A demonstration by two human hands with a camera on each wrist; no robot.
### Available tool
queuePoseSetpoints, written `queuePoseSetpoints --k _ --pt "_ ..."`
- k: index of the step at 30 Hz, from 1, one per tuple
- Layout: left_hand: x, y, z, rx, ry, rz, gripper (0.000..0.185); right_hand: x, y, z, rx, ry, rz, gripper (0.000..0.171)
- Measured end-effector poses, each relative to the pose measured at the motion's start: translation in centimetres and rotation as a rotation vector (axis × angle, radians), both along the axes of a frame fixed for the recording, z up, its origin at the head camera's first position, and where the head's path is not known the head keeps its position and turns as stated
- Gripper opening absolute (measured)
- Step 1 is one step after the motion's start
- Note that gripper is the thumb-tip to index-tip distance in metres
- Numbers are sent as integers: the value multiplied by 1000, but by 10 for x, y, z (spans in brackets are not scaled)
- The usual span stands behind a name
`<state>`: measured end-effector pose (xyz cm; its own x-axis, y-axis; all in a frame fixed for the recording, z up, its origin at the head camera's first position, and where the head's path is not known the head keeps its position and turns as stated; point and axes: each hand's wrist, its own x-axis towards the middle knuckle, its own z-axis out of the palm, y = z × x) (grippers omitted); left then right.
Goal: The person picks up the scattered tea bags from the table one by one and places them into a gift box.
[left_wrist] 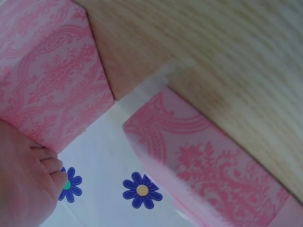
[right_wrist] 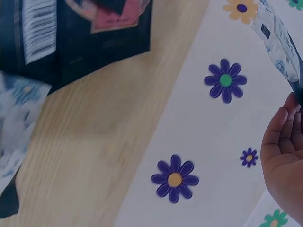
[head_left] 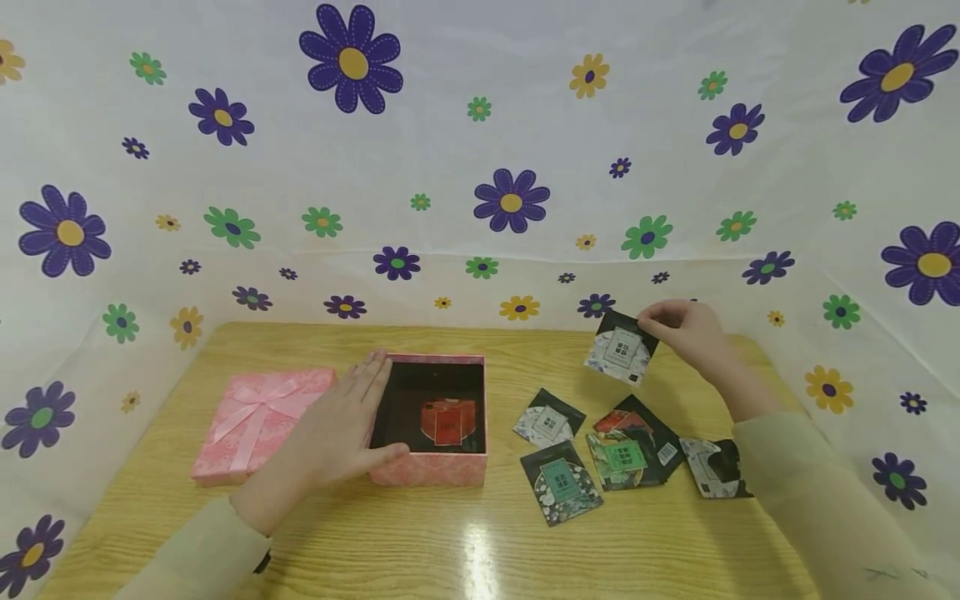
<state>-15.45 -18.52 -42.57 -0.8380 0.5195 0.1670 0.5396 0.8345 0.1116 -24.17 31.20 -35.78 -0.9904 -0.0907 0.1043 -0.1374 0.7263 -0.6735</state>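
My right hand (head_left: pixel 690 333) pinches a black-and-white sachet (head_left: pixel 621 348) by its upper corner, raised above the table toward the back. In the right wrist view, that sachet (right_wrist: pixel 279 42) appears edge-on above the fingertips. With fingers extended, my left hand (head_left: pixel 337 433) rests along the left side of an uncovered pink gift box (head_left: pixel 431 471), the thumb at its front edge. Inside the dark box lies a red sachet (head_left: pixel 448 425). The left wrist view shows the fingers against the patterned box wall (left_wrist: pixel 52 75).
Left of the box lies its pink lid (head_left: pixel 247 417) with a ribbon bow, partly behind my left arm. Several sachets are spread on the table (head_left: pixel 420 550) to the right: a white one (head_left: pixel 547 423), a green-labelled one (head_left: pixel 561 483), an overlapping group (head_left: pixel 637 450), and another (head_left: pixel 712 467) beside my right sleeve.
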Motion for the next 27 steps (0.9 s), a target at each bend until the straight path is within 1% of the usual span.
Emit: queuePoseSetpoints --k 6,11,20,25,27 --pt "-1 0 4 -59 -1 -3 115 -5 -27 6 -36 -28 26 30" --pt "-3 -1 7 -94 -12 -8 119 -7 -51 9 -72 -22 49 27" --pt "-2 -2 6 -70 -20 -9 116 -9 -92 9 -200 -2 129 20" --pt "-2 -2 5 -61 -24 -5 116 -6 -118 11 -228 -18 170 17" --pt "-2 -2 5 -60 -21 -6 115 -3 -129 11 -230 -21 199 16"
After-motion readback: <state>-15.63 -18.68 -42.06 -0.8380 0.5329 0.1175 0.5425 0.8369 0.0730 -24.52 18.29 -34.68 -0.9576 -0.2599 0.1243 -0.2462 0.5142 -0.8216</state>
